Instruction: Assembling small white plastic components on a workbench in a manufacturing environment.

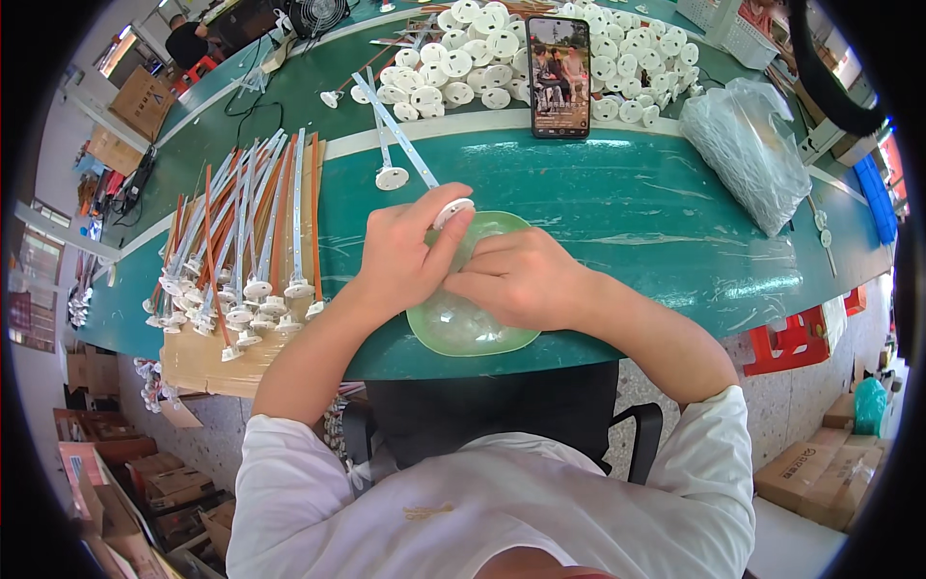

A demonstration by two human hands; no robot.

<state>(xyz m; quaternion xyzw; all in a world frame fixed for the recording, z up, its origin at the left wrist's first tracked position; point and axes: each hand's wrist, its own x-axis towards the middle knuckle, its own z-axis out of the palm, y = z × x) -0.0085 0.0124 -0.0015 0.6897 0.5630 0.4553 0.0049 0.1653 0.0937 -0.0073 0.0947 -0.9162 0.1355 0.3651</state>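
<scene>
Head view: left hand (403, 253) grips disc (453, 213) at far-left side of bowl (477, 351); right hand (521, 278) bunched over bowl, its grip cannot be told. Advisable: steady disc, both hands above bowl.

- A strip piece (405, 145) is joining a narrow, pale, dotted strip to a round white disc (454, 211); the left hand (410, 246) is pinching it at the disc end; the strip is slanting away toward the far left, over the counter (656, 261);
- A light green bowl (473, 352), a rounded square in outline, is sitting near the counter's front edge; the left hand and the right hand (526, 275) are partly hiding it; its inside is looking pale and shiny, the contents staying unclear.
</scene>
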